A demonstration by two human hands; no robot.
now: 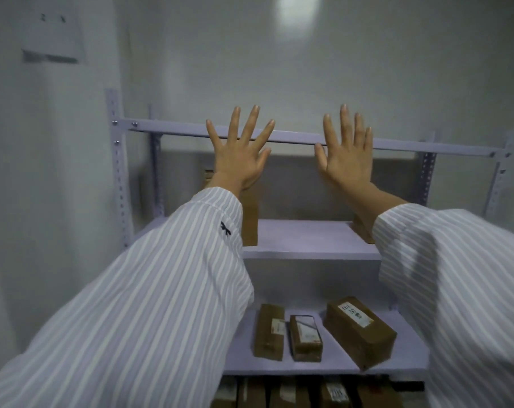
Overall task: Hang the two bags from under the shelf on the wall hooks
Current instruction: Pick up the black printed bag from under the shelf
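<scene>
My left hand point(239, 154) and my right hand point(348, 154) are both raised in front of me with the fingers spread, backs toward the camera. Neither holds anything. They hover in front of the top rail of a pale purple metal shelf unit point(397, 144). Striped sleeves cover both forearms. No bag is in view, and I see no wall hooks. The floor under the shelf is hidden below the frame.
Brown cardboard boxes point(360, 331) lie on a lower shelf board, and more stand on the level below point(332, 394). Two boxes stand on the middle board point(249, 225) behind my arms. White walls close in at the left and behind. A white wall fixture point(54, 36) hangs upper left.
</scene>
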